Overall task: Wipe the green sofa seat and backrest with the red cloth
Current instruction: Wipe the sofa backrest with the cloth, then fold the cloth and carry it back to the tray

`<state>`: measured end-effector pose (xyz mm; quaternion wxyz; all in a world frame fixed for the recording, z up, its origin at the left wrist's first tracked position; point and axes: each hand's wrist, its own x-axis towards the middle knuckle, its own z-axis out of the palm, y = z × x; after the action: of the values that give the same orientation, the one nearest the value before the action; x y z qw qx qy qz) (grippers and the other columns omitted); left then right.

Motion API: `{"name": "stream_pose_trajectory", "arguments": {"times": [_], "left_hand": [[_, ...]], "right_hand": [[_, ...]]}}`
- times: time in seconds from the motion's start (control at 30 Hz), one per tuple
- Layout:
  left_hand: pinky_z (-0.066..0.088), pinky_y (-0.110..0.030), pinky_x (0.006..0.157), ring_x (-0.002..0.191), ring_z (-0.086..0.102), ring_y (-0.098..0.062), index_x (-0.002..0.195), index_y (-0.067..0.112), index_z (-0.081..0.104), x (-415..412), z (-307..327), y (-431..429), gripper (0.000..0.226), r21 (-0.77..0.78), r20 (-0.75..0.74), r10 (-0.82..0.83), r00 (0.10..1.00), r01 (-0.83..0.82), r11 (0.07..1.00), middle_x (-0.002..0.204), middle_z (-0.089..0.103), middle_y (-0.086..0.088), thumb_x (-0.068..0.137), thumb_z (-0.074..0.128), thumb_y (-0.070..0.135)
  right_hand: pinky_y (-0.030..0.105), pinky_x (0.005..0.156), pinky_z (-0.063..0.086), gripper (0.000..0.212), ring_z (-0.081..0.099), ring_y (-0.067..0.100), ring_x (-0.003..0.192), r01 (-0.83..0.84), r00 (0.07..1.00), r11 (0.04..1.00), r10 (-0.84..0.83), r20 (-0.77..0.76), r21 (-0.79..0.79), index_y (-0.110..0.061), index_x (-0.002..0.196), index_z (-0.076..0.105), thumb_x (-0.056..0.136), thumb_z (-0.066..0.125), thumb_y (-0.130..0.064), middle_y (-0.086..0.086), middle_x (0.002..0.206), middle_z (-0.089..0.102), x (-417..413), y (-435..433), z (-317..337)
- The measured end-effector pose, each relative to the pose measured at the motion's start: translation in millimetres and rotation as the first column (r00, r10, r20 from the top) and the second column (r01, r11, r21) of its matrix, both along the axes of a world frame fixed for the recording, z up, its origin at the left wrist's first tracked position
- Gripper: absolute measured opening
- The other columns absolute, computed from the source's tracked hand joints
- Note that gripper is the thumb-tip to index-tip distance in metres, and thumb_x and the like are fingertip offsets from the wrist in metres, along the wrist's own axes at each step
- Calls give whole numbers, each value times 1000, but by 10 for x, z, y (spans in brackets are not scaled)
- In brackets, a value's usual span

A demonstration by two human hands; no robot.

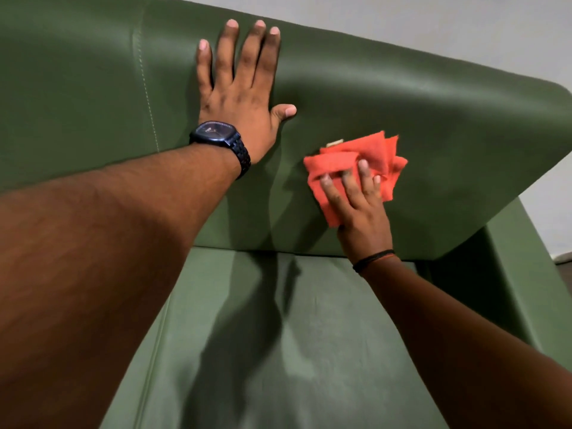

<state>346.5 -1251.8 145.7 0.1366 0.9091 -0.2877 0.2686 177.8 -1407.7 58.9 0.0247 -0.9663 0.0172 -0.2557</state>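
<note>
The green sofa fills the head view, with its backrest point(402, 97) across the top and its seat point(309, 335) below. My left hand point(240, 88) lies flat on the backrest, fingers spread, holding nothing, with a dark watch on the wrist. My right hand point(356, 199) presses the folded red cloth point(380, 156) against the lower right part of the backrest. Its fingers lie on top of the cloth. A small pale tag shows at the cloth's upper edge.
The sofa's right armrest point(510, 274) runs down the right side. A pale wall point(464, 26) stands behind the backrest. A vertical seam point(145, 88) crosses the backrest at left. Shadows of my arms fall on the seat.
</note>
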Motion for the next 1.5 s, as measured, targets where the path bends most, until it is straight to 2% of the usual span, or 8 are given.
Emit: {"name": "stream_pose_trajectory", "arguments": {"times": [0.1, 0.27, 0.47, 0.7, 0.9, 1.23, 1.33, 1.5], "left_hand": [[-4, -53, 112, 144, 6, -33, 147, 22, 8, 2, -8, 6, 78, 2, -1, -1, 1000, 1, 1000, 157, 13, -3, 86, 43, 56], [-4, -52, 112, 144, 6, -32, 147, 22, 8, 13, -25, -6, 78, 12, 5, 5, 1000, -5, 1000, 157, 14, -3, 86, 41, 59], [-2, -52, 113, 144, 5, -32, 148, 22, 8, 13, -4, 13, 79, 25, -6, 3, 1000, -3, 1000, 157, 13, -3, 86, 40, 59], [-1, -52, 114, 144, 4, -32, 147, 22, 5, -35, 114, 59, 83, 92, -43, -8, 999, 12, 996, 158, 11, -6, 85, 45, 58], [6, -45, 116, 144, 8, -30, 147, 20, 12, -295, 499, 450, 79, 80, -164, -92, 982, 106, 991, 158, 10, -8, 84, 50, 49], [32, -45, 109, 133, 35, -32, 140, 14, 34, -686, 2473, 2281, 67, -57, -192, 42, 981, -54, 997, 146, 38, -15, 85, 55, 45], [36, -42, 107, 129, 40, -30, 138, 17, 38, -932, 3009, 3190, 66, -136, -238, 128, 963, -163, 977, 143, 43, -12, 83, 56, 48], [38, -37, 105, 126, 46, -25, 136, 20, 42, -1259, 3528, 4648, 63, -421, -491, 188, 851, -420, 804, 139, 50, -8, 84, 56, 52]], "right_hand": [[59, 105, 17, 49, 25, 41, 131, 5, 1000, 998, -6, -12, -55, -15, 130, 50, 83, 48, 1, 24, 136, 49, -117, -161, 6], [65, 103, 25, 54, 22, 56, 130, 248, 960, 947, -268, 78, 205, -8, 130, 49, 79, 44, 10, 34, 138, 39, 14, 83, -11], [64, 103, 22, 48, 32, 49, 129, -30, 991, 987, 9, -133, -155, -14, 129, 51, 85, 34, -3, 24, 133, 52, -209, -203, -71], [58, 99, 41, 60, 27, 45, 135, 183, 983, 961, -180, -33, 208, -12, 137, 40, 78, 41, 1, 25, 145, 35, -144, 251, 173], [42, 87, 48, 79, 42, 30, 130, 177, 950, 888, -267, 163, 425, -17, 138, 37, 62, 40, 4, 10, 149, 35, 183, 498, 1206], [41, 76, 52, 57, 63, 38, 96, -176, 954, 900, 55, 296, 398, -9, 123, 52, 67, 49, 3, 19, 122, 61, 400, 1721, 3548], [23, 73, 46, 43, 65, 28, 87, -309, 946, 776, 192, 260, 550, -15, 109, 59, 69, 51, -2, 11, 100, 70, 430, 2586, 4079], [19, 67, 52, 33, 64, 15, 79, -294, 849, 244, 511, 135, 924, -22, 83, 61, 76, 59, 9, -4, 84, 68, 484, 4282, 4576]]}}
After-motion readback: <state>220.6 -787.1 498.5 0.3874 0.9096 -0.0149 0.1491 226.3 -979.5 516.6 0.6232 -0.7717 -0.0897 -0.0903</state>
